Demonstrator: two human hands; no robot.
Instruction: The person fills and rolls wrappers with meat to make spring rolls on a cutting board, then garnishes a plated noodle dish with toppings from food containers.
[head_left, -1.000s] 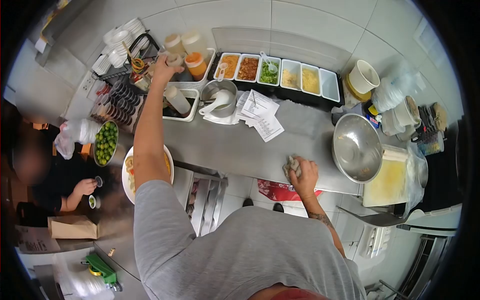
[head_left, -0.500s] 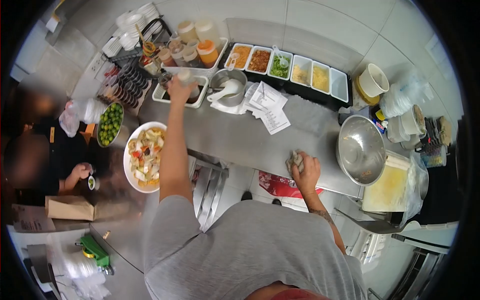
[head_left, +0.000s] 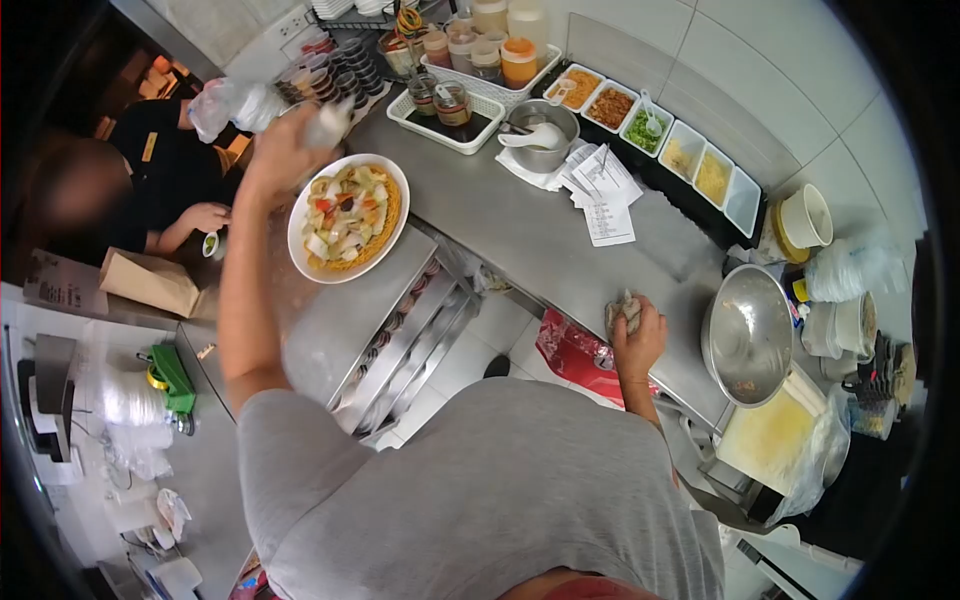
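My left hand [head_left: 285,150] is closed round a small pale shaker bottle [head_left: 330,124], smeared by motion and tilted. It is up by the far-left edge of a white oval plate [head_left: 396,232]. On that plate lie fried noodles [head_left: 378,240] topped with chunky vegetables [head_left: 342,212] in sauce. Whether anything falls from the bottle cannot be made out. My right hand [head_left: 640,342] rests at the counter's front edge, fingers wrapped round a crumpled greyish cloth [head_left: 622,316]. To its right stands a large steel bowl [head_left: 748,335].
A white basket [head_left: 463,143] with jars, a steel pot [head_left: 545,150] with a ladle, paper slips [head_left: 608,215] and a row of topping tubs [head_left: 683,155] line the counter [head_left: 480,225]. Below is an open drawer [head_left: 400,350]. Another person's hand [head_left: 207,217] is at the left.
My left hand has carried the shaker bottle from the white basket leftward to the plate. The view has turned, and my right hand still grips the cloth near the same spot.
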